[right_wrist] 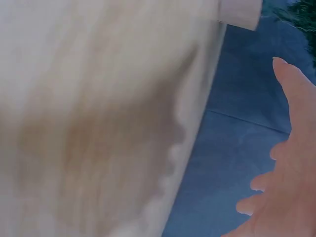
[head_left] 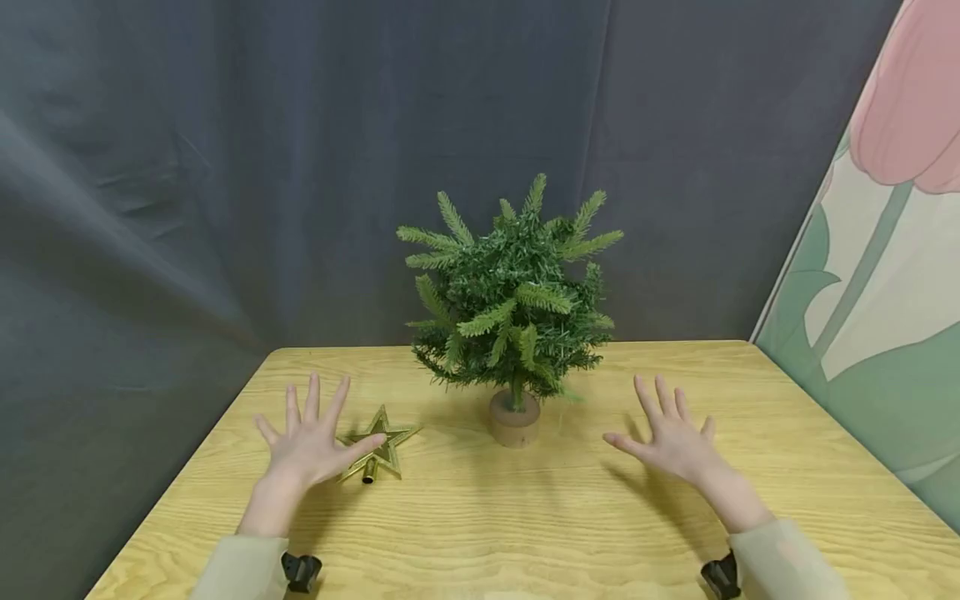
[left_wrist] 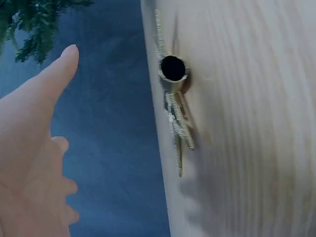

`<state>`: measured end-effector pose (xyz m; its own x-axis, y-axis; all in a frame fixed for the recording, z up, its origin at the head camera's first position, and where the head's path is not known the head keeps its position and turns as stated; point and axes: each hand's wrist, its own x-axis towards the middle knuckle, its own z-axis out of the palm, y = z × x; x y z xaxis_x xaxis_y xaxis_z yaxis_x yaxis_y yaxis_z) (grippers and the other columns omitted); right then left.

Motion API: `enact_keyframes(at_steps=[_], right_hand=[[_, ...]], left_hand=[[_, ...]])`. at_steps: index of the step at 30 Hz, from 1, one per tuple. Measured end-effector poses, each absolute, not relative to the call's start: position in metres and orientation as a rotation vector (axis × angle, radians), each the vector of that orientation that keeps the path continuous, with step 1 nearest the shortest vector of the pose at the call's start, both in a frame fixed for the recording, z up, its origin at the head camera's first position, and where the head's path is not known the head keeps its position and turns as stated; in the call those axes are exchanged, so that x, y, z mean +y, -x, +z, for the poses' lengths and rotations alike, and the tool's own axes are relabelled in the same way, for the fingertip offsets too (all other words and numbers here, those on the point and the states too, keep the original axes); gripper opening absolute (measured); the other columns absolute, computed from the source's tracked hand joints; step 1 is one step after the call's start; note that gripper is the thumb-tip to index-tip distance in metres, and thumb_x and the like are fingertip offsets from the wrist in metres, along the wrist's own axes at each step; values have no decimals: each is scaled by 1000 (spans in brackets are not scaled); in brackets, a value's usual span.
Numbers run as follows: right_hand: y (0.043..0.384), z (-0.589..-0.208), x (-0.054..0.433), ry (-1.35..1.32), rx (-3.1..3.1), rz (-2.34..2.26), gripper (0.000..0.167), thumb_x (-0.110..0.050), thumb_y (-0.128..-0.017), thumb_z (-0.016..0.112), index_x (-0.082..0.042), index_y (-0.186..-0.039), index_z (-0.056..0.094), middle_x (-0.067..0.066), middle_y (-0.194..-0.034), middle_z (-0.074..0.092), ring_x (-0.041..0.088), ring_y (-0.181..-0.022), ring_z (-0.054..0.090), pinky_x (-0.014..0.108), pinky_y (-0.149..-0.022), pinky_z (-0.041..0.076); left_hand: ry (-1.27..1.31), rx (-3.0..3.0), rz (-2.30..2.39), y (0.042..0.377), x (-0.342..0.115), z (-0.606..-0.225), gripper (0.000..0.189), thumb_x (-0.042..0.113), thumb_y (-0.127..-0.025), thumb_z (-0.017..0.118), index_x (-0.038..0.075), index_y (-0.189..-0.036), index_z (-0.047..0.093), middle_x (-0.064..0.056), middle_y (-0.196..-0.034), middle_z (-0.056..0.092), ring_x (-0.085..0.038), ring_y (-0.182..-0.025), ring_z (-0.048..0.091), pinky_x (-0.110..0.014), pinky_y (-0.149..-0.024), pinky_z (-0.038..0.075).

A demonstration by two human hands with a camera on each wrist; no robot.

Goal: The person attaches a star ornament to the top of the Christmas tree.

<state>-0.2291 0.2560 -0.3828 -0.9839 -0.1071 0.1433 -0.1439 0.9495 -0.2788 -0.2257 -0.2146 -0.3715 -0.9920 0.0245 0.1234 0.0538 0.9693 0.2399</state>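
Observation:
A small artificial Christmas tree stands upright on a round wooden base in the middle of the table. Left of it lies a gold star tree topper, its hollow socket facing the near side. My left hand hovers with fingers spread, the thumb overlapping the star in the head view. On the other side, my right hand is held over the wood with spread fingers, right of the base. Neither hand holds anything. In the right wrist view, the hand's shadow falls on the tabletop.
The light wooden table has its far edge just behind the tree. A dark grey curtain hangs behind and to the left. On the right is a panel with a tulip pattern.

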Motion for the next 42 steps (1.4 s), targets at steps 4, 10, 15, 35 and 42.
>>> enact_keyframes(at_steps=[4,10,15,35,42], right_hand=[[228,-372,255,-248,-2866,457,99,-62,-81,61,-5,-150,18,33,-146,28,57,-127,31,78,-92,25],[227,-346,253,-318,-2711,863,83,-38,-85,68,10,-142,29,39,-133,42,56,-113,47,62,-85,45],[224,-328,256,-274,-2558,1109,59,-27,-92,62,7,-136,41,28,-122,58,36,-102,62,42,-80,55],[216,-253,217,-571,-1777,2171,15,-11,-93,59,-5,-106,62,0,-94,72,10,-89,69,22,-82,54],[223,-227,200,-565,-1841,2025,19,-15,-90,64,-5,-106,64,-3,-92,72,8,-86,68,19,-81,54]], left_hand=[[34,-2930,-554,228,-217,-369,109,78,-75,52,26,-152,-5,-22,-157,-5,-52,-140,-6,-82,-93,-9],[-71,-2813,-1061,228,-219,-356,112,67,-80,57,16,-151,-11,-26,-154,14,-50,-138,17,-70,-105,19],[-139,-2762,-1305,221,-221,-350,102,62,-86,53,10,-152,-5,-24,-153,22,-46,-136,27,-60,-107,29],[-269,-2908,-1315,216,-229,-389,72,40,-96,49,-19,-134,32,-39,-128,46,-49,-116,48,-51,-94,46],[-282,-2953,-1251,219,-223,-395,71,36,-95,50,-21,-133,32,-39,-128,45,-50,-118,45,-53,-96,43]])
